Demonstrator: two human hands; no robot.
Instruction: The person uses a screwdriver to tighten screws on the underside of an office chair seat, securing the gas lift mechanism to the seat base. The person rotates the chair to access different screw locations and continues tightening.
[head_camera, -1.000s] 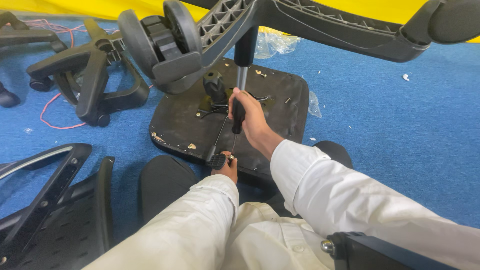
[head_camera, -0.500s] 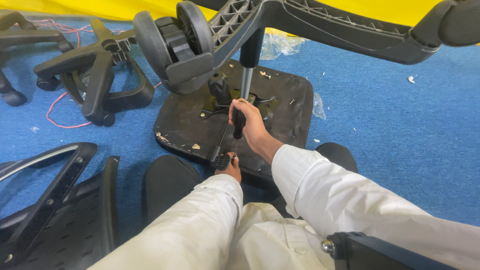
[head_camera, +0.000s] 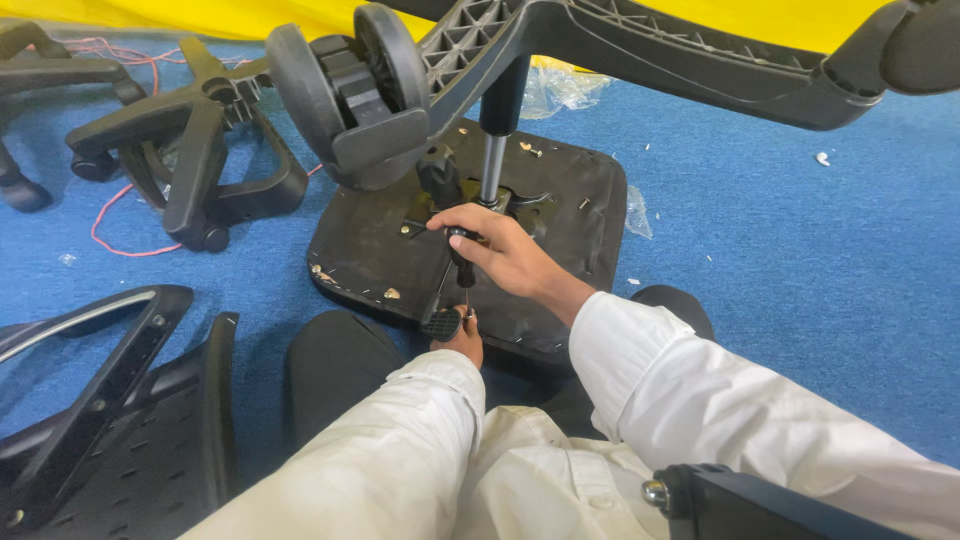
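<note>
While the upturned seat pan (head_camera: 380, 250) is lying flat on the blue carpet (head_camera: 800, 260), a black-handled screwdriver (head_camera: 462, 258) is being gripped by the right hand (head_camera: 495, 250), fingers wrapped tight round the handle, just in front of the silver gas cylinder (head_camera: 491, 168) rising from the seat pan's middle. At the seat pan's near edge, the left hand (head_camera: 462, 338) is being kept pinched on the screwdriver's lower end, right beside a black lever paddle (head_camera: 439, 323). Above the seat pan, a star base (head_camera: 620, 45) with a caster (head_camera: 345, 95) is being carried by the cylinder. Left of the seat pan, another star base (head_camera: 190, 150) and a red cord (head_camera: 110, 225) are lying about.
</note>
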